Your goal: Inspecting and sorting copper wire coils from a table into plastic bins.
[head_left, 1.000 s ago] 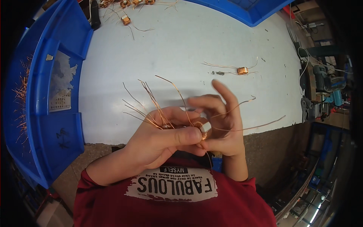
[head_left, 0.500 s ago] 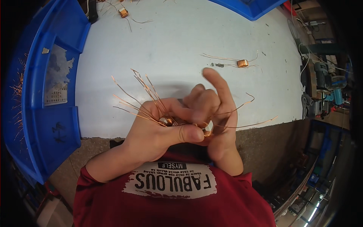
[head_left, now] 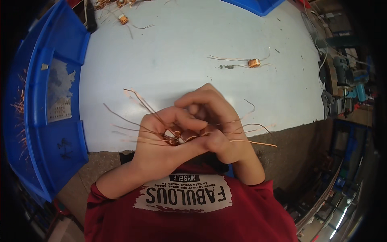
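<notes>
My left hand (head_left: 159, 155) is closed around small copper-wound coils (head_left: 173, 139) with white cores, pinned between its thumb and fingers. Long bare wire ends (head_left: 135, 122) fan out past its back to the left. My right hand (head_left: 225, 117) meets it at the fingertips and pinches another copper coil (head_left: 207, 130), partly covered by both hands. Several wire leads (head_left: 258, 142) stick out on the right hand's far side. Both hands are above the near edge of the white table, in front of my red shirt. How many coils are held is hidden.
On the white table (head_left: 181, 48) lie a single coil (head_left: 254, 63) at the right and another coil (head_left: 123, 19) at the far left, near a heap of more. A blue bin (head_left: 60, 141) stands at the left edge, another blue bin (head_left: 258, 6) at the far side.
My right hand's raised index finger has curled down, and the hand has closed against the left. The coils in the left hand have shifted and their wires spread differently. The view has moved slightly.
</notes>
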The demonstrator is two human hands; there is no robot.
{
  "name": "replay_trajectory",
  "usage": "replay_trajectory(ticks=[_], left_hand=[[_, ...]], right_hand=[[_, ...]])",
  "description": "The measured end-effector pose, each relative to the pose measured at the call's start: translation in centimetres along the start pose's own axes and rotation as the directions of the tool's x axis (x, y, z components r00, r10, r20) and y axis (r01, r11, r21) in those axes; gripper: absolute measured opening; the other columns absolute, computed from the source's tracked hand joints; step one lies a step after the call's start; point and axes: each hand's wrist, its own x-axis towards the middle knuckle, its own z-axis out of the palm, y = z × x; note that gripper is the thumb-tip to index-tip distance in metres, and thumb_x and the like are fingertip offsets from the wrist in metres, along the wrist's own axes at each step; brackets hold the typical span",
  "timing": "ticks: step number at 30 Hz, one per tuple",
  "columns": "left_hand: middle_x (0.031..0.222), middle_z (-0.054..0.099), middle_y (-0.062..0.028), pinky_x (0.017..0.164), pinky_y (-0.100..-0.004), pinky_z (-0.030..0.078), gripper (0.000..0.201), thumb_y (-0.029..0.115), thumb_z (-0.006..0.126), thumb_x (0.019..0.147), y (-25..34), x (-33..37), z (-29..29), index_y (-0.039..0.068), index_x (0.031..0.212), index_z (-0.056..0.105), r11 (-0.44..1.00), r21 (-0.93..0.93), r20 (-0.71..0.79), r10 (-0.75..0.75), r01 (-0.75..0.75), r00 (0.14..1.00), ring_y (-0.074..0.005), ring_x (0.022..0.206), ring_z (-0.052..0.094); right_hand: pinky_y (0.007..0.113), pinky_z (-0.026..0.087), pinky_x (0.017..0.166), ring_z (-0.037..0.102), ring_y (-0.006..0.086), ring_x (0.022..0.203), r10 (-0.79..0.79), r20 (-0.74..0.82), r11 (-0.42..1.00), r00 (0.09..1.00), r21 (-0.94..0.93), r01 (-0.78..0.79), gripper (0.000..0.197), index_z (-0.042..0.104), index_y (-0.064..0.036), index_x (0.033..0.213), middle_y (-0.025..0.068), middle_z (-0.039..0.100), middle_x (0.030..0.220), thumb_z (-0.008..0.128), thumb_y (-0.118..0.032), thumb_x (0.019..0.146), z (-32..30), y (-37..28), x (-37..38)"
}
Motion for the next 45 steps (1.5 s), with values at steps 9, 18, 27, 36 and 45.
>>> replay_trajectory(ticks=[9, 18, 27, 36, 45], left_hand=[[0.076, 0.06, -0.0075, 0.059, -0.0162, 0.045, 0.021, -0.007, 0.07, 0.067, -1.4, 1.4, 3.3, 0.004, 0.073, 0.052, 0.99, 0.125, 0.11, -0.076, 0.062, 0.991, -0.01, 0.062, 0.056], [0.074, 0.057, -0.0096, 0.059, -0.023, 0.052, 0.023, -0.012, 0.067, 0.065, -2.5, 1.0, 3.8, 0.002, 0.072, 0.049, 0.972, -0.086, 0.111, -0.21, 0.22, 0.971, -0.019, 0.065, 0.062], [0.084, 0.057, -0.0108, 0.058, -0.0226, 0.051, 0.019, -0.012, 0.064, 0.067, 0.1, 2.5, 4.4, 0.001, 0.078, 0.054, 0.919, -0.331, 0.193, -0.157, 0.215, 0.969, -0.0196, 0.069, 0.062], [0.084, 0.056, -0.0089, 0.054, -0.0184, 0.038, 0.008, -0.003, 0.057, 0.079, -0.3, 5.3, 6.9, 0.003, 0.074, 0.058, 0.841, 0.472, 0.292, 0.134, -0.264, 0.947, -0.0151, 0.069, 0.058], [0.08, 0.056, -0.0098, 0.059, -0.0208, 0.048, 0.013, 0.005, 0.049, 0.088, -0.4, 5.2, 3.5, 0.001, 0.08, 0.058, 0.99, -0.014, 0.081, 0.141, -0.141, 0.987, -0.016, 0.074, 0.06]], right_hand=[[0.022, 0.04, 0.049, 0.046, 0.0116, 0.048, 0.039, -0.124, 0.999, 0.991, -0.001, -0.04, 0.017, 0.06, -0.0001, 0.086, 0.0046, 0.054, 0.056, 0.047, -0.002, 0.075, -3.5, -1.5, -2.8], [0.02, 0.032, 0.044, 0.038, 0.0104, 0.045, 0.047, -0.177, 0.991, 0.983, -0.111, -0.068, 0.017, 0.057, -0.0026, 0.072, 0.0052, 0.054, 0.062, 0.043, -0.006, 0.081, -8.8, -3.3, -5.6], [0.018, 0.025, 0.042, 0.026, 0.0054, 0.044, -0.087, -0.701, 0.967, 0.708, -0.229, -0.109, 0.019, 0.047, -0.0052, 0.082, -0.0026, 0.038, 0.054, 0.036, -0.016, 0.093, -15.3, -5.8, -9.4], [0.024, 0.043, 0.069, 0.051, 0.0149, 0.072, -0.26, -0.061, 0.101, 0.964, -0.994, -0.036, 0.022, 0.058, -0.0078, 0.098, 0.004, 0.057, 0.076, 0.058, -0.001, 0.076, -16.8, -5.5, 0.5], [0.025, 0.043, 0.073, 0.055, 0.0147, 0.076, -0.124, -0.176, 0.486, 0.977, -0.869, -0.095, 0.028, 0.055, -0.0033, 0.1, 0.0045, 0.06, 0.08, 0.062, 0.0, 0.074, -15.7, -4.8, 1.9]])
